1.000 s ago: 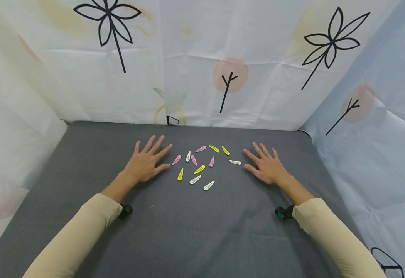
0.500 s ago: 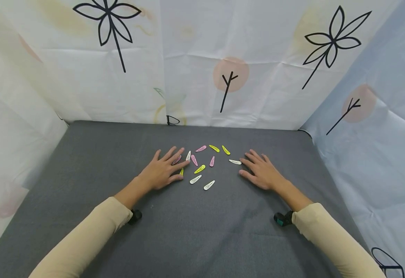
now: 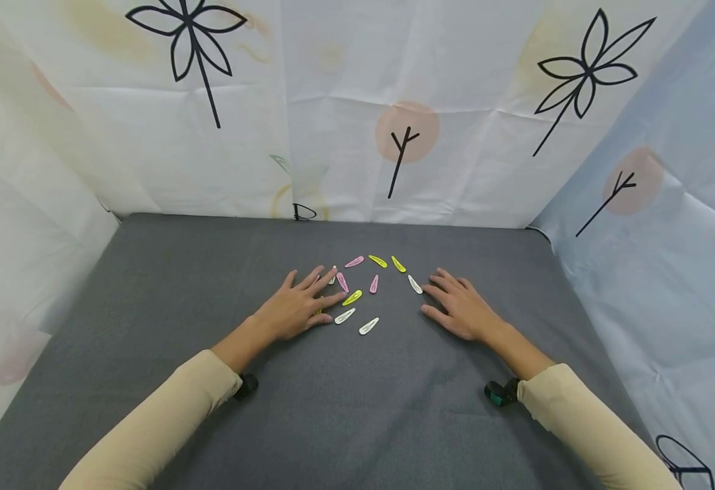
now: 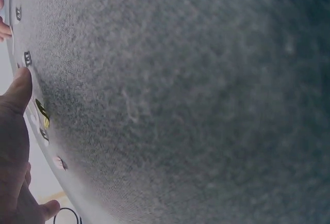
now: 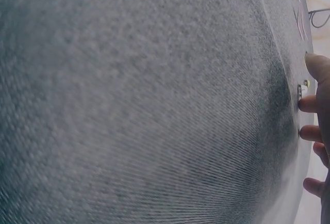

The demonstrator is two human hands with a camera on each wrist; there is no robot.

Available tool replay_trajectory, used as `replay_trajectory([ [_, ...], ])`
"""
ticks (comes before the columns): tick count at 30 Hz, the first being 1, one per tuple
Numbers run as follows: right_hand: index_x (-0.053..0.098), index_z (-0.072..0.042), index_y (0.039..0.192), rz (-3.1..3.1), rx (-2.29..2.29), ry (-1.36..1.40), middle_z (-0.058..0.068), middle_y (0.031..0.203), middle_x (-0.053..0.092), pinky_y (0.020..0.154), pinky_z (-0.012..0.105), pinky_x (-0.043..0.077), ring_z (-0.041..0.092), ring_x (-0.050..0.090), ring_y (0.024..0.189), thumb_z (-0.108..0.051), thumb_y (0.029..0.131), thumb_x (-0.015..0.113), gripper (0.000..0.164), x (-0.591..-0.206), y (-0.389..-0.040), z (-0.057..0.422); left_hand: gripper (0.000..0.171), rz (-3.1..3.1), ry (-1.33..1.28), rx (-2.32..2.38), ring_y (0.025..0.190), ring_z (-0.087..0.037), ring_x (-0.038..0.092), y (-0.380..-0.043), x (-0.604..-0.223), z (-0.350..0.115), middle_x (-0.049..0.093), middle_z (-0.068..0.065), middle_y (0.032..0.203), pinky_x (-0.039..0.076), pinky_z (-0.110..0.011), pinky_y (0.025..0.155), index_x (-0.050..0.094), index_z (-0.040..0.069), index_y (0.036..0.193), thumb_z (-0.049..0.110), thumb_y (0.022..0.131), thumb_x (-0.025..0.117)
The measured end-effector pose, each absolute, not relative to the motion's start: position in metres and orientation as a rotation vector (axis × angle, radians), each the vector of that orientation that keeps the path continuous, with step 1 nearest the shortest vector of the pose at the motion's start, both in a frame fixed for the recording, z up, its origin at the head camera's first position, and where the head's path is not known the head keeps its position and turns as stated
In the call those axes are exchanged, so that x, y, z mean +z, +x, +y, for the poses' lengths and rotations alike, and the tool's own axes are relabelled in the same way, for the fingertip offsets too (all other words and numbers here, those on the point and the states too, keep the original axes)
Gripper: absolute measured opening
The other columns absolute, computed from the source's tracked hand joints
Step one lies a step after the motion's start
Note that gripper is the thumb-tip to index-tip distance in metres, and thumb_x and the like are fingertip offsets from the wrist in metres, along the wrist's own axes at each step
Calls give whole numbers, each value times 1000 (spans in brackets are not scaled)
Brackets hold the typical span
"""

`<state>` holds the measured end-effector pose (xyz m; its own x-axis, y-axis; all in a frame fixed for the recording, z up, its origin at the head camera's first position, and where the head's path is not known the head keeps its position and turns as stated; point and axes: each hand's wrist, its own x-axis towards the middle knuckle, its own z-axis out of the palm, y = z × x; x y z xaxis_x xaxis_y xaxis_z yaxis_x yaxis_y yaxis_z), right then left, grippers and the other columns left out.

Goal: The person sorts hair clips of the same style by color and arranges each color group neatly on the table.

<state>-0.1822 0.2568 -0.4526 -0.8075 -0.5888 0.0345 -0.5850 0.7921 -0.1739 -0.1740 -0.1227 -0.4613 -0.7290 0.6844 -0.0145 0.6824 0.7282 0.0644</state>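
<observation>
Several pink, yellow and white snap hair clips lie scattered on a grey cloth-covered table (image 3: 357,408). My left hand (image 3: 293,309), fingers spread, reaches over the left side of the group. Beneath it, a pink clip and a yellow one are mostly hidden, and a white one partly. Its index fingertip ends beside a pink hair clip (image 3: 342,282), and another fingertip reaches the end of a yellow hair clip (image 3: 352,297). On the other side, my right hand (image 3: 462,309) has its fingers extended, one fingertip right at a white hair clip (image 3: 415,284).
Two white clips, the nearer white clip (image 3: 369,326) among them, lie toward me. At the back are a pink clip (image 3: 354,261) and two yellow clips, one a slanted yellow clip (image 3: 398,264). A patterned white curtain (image 3: 345,163) stands behind the table.
My left hand has moved right and toward me, over the left clips. My right hand has shifted slightly left and toward me, and the white clip at its fingertip has turned steeper.
</observation>
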Motion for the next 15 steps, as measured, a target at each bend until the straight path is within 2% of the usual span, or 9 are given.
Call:
replay_trajectory([
  [8,58,-8,138,2970,-291,-1013,21,146,48,108,61,29,38,31,144,-38,100,60,49,-455,-181,254,55,2900,1213,109,150,-32,20,-170,-464,-115,22,-9,164,24,-67,109,42,33,152,50,100,51],
  [15,58,-6,138,3029,-401,-939,21,142,51,106,62,32,38,35,142,-35,98,62,49,-458,-190,250,54,2911,1242,92,150,-32,20,-170,-465,-110,23,-8,164,25,-66,109,43,35,152,49,101,52],
])
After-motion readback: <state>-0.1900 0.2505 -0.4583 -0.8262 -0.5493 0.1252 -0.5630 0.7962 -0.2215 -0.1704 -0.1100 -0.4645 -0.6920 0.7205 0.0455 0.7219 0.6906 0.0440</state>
